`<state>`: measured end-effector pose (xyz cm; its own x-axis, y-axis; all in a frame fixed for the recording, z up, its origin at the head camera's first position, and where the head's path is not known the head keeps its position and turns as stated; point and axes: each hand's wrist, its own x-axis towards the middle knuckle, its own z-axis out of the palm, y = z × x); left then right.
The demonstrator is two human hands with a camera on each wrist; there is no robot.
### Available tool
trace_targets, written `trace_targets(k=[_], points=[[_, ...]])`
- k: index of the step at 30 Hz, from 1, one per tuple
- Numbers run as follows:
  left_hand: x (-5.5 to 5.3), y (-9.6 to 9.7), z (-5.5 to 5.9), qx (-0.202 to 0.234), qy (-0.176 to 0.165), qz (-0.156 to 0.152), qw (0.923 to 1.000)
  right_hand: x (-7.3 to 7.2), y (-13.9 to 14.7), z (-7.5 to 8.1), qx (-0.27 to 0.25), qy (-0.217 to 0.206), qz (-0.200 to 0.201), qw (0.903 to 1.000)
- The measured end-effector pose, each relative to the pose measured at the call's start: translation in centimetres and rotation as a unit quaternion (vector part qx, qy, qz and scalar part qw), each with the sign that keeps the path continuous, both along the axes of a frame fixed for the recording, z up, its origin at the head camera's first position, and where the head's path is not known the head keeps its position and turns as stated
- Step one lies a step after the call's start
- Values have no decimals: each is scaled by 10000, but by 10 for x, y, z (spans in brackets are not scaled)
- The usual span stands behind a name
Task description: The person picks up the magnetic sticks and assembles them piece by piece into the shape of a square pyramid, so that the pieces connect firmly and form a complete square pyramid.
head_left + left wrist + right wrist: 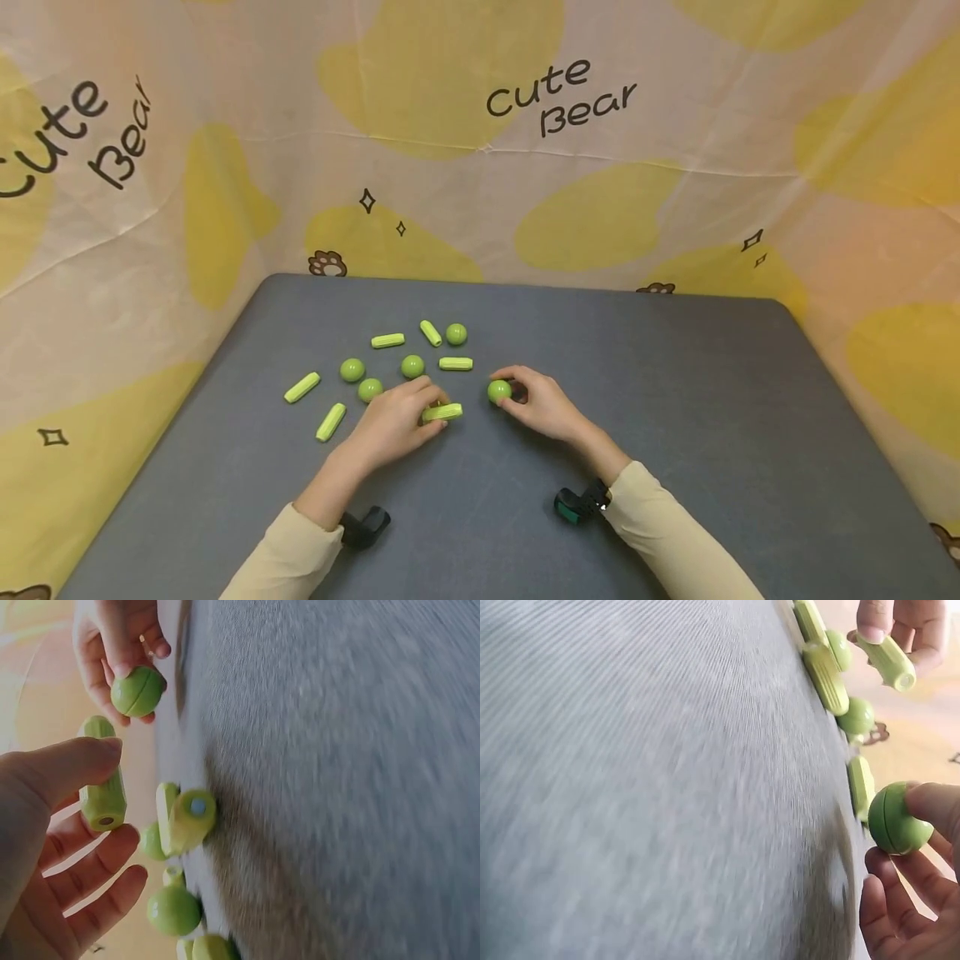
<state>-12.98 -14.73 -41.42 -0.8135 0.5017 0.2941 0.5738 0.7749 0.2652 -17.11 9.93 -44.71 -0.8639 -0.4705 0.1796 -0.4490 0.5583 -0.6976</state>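
Observation:
My left hand (397, 421) pinches a pale green ribbed stick (443, 412) between thumb and fingers; a small hole shows in its end in the left wrist view. Facing it on the right, my right hand (546, 403) holds a shiny green ball (499, 392) by thumb and fingertips. A seam line runs round this ball (900, 818) in the right wrist view. Both pieces are held apart, with a gap between them. Just beyond the left hand lie another green ball (371, 389) and a ribbed stick (456, 364).
Further loose pieces lie on the grey table (675, 375): balls such as one at the back (457, 334), and sticks such as a left one (302, 387) and a nearer one (331, 422). A printed cloth (450, 192) hangs behind the table. Black bands sit at both wrists.

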Motion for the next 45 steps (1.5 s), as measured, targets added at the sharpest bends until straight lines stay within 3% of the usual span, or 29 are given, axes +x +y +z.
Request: trace_targets(k=[17,27,45], points=[[-12,48,-10,-205,-139,-278,9993,11,47,12,-129,-327,-738,9967],[-24,65,-12,-280,-111,-263,9992,20,58,8,-213,-390,-749,9962],[-34,90,-20,-396,-543,-405,9969,25,63,-1,-223,-370,-648,9970]])
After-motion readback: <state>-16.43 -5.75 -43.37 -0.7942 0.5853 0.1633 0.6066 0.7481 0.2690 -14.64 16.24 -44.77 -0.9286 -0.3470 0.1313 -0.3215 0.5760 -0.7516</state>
